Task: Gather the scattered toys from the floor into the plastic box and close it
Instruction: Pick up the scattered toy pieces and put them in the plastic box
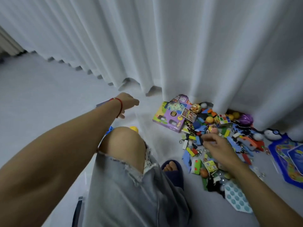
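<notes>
While the person crouches on the pale grey floor [41, 95], a heap of small colourful toys [218, 138] lies at the foot of the long white curtain [180, 46], on the right side of the view. The right hand [218, 148] is low over the middle of this heap, with its fingers loosely curled downward; I cannot tell if they already pinch a piece. The left hand [127, 103], with a thin red string bracelet [120, 106] on the wrist, is stretched forward to the left of the heap, well apart from it; its fingers point down and away, so I cannot tell how they lie or if they hold something. Near the curtain lies a flat purple cardboard toy box [170, 117], and beside it a multicoloured puzzle cube [223, 119] and a purple egg-shaped toy [246, 119]. A bare knee in torn light blue jeans [124, 185] hides the floor below the left hand, where only a yellow round toy [134, 129] peeks out. The plastic box cannot be seen clearly.
</notes>
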`<state>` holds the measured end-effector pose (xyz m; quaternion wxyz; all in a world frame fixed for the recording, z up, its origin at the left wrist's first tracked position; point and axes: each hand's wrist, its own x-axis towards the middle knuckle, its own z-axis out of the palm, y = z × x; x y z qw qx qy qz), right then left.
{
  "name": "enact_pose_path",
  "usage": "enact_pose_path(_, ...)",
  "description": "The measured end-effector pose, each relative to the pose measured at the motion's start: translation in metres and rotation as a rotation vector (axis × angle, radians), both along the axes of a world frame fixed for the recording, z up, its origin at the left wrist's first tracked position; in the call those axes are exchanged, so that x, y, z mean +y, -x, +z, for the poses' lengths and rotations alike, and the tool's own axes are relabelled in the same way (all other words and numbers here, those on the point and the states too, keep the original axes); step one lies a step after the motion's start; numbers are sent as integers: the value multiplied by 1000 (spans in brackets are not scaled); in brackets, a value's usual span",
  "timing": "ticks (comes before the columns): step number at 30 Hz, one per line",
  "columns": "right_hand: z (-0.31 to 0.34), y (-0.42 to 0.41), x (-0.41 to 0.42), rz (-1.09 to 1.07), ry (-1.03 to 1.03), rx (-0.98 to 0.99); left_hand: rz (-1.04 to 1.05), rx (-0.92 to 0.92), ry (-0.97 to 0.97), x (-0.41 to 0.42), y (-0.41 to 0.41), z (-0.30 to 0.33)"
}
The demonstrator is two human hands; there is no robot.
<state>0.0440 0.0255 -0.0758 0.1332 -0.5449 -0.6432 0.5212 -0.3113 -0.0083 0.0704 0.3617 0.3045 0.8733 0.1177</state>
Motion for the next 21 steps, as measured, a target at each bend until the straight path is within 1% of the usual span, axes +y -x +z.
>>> enact_pose_path(1, -8, -13, 2, -48, -1, -51, -18, -39, -12, 6, -9, 4)
enact_pose_path(2, -13, -29, 3, -117, 2, -110, -83, -60, -20, 17, -24, 9)
enact_pose_path(5, -35, -82, -5, -365, 49, -330, -343, -180, -35, 46, -92, 13)
enact_pose_path(7, -57, -116, -17, -489, 125, -456, -496, -233, -51, 55, -145, -1)
enact_pose_path(9, -78, -139, -34, -525, 261, -559, -589, -292, -31, 53, -196, -30)
enact_pose_path(11, -99, -153, -49, -497, 367, -601, -584, -400, 10, 42, -237, -68)
enact_pose_path(12, -103, -155, -57, -492, 389, -595, -536, -473, 33, 33, -253, -86)
enact_pose_path(14, -111, -156, -67, -551, 410, -535, -418, -559, 83, 11, -274, -118)
enact_pose_path(16, -121, -156, -70, -590, 441, -504, -358, -575, 146, -10, -282, -142)
enact_pose_path(19, -131, -155, -71, -657, 424, -473, -396, -514, 245, -22, -283, -158)
enact_pose_path(21, -135, -153, -66, -704, 409, -424, -393, -509, 258, -23, -281, -163)
